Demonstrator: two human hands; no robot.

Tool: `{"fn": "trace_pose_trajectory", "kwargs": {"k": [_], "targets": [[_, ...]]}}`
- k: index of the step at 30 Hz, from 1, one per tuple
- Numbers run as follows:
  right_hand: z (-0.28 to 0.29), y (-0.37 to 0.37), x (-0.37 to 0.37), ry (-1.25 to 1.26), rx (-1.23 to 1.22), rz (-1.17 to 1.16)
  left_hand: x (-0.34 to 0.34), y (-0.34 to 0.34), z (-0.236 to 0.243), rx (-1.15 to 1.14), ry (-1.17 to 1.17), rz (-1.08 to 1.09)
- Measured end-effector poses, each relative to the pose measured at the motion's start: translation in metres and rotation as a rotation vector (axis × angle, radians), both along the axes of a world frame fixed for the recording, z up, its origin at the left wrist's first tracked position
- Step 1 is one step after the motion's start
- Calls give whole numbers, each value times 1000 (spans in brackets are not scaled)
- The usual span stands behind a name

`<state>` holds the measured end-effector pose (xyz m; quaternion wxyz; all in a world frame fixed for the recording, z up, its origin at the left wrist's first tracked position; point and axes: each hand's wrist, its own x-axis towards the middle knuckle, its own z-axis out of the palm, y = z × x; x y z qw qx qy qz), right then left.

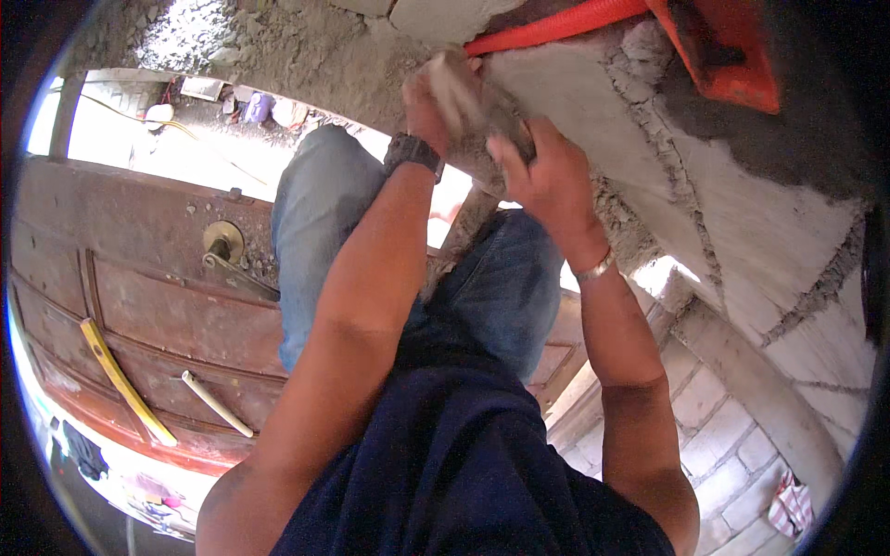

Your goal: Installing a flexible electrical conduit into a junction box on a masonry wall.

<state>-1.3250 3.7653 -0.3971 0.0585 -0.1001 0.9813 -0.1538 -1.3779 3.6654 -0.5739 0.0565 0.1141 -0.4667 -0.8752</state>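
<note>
At the top centre, my left hand, with a black watch on its wrist, is closed on a grey, dusty, block-like piece. Motion blurs this piece, so its exact kind is unclear. My right hand, wearing a metal band at the wrist, grips the lower right side of the same piece, thumb toward its near face. The piece partly covers the left fingers. Just beyond it, an orange corrugated conduit runs along the rough wall. An orange plastic box sits in the masonry at upper right.
Beneath my bent knees lies a brown panelled door with a brass lever handle. A yellow spirit level and a short pale tube rest on it. Block walling stands at right; ground with scattered items shows far below.
</note>
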Motion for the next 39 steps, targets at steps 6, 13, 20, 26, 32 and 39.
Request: {"fn": "trace_pose_trajectory", "kwargs": {"k": [6,13,20,26,32,39], "targets": [[41,-37,6,49,-270,121,2,-13,-25,-512,318,252],[15,-9,-14,0,-53,44,2,-15,-7,-741,124,-21],[-8,17,-10,4,38,6,5,-1,22,-411,132,73],[28,-19,3,140,-314,109,4,-11,30,-136,-84,8],[30,-22,-12,-139,-47,-34,-7,-12,-44,-817,-58,-152],[10,9,-16,119,-165,46,-6,2,25,-656,191,140]]}}
